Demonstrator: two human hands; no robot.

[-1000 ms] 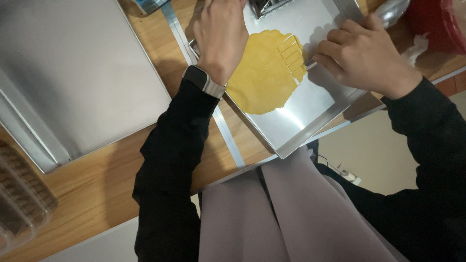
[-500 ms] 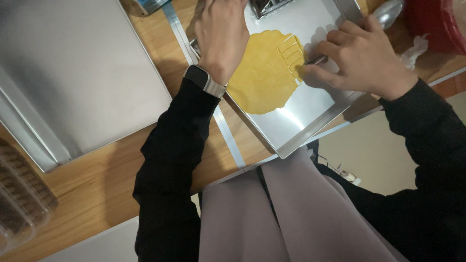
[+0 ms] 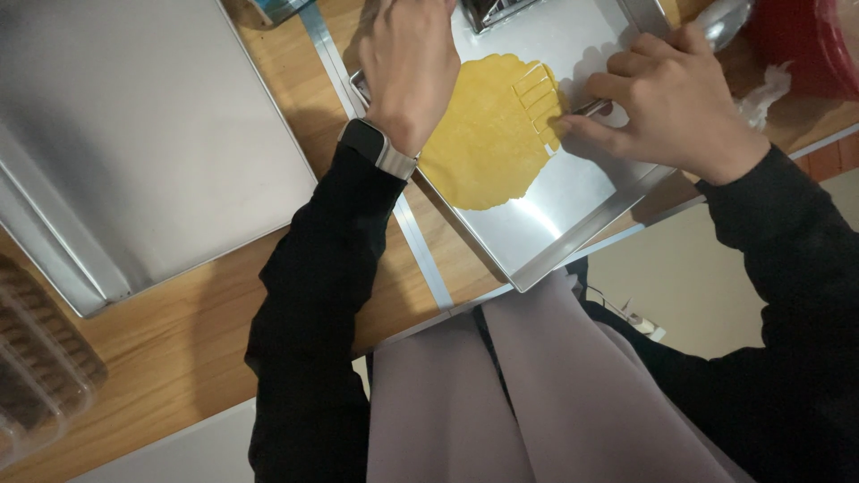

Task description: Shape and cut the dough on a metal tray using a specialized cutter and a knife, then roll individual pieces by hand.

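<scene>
A flat round sheet of yellow dough (image 3: pixel 488 134) lies on a shallow metal tray (image 3: pixel 573 224) at the table's edge. Several parallel cuts mark the dough's right side. My right hand (image 3: pixel 671 103) grips a thin metal blade (image 3: pixel 591 107) whose tip touches the dough's cut edge. My left hand (image 3: pixel 410 58), with a dark watch on the wrist, rests on the tray's left rim beside the dough. Its fingers are hidden at the top of the view.
A large metal baking sheet (image 3: pixel 134 134) lies upside down on the wooden table (image 3: pixel 215 331) at left. A clear plastic container (image 3: pixel 36 376) sits at the lower left. A red bowl (image 3: pixel 805 45) and crumpled plastic wrap (image 3: pixel 761 85) are at top right.
My right hand has drawn the blade a little along the dough's right side. The left hand has stayed in place.
</scene>
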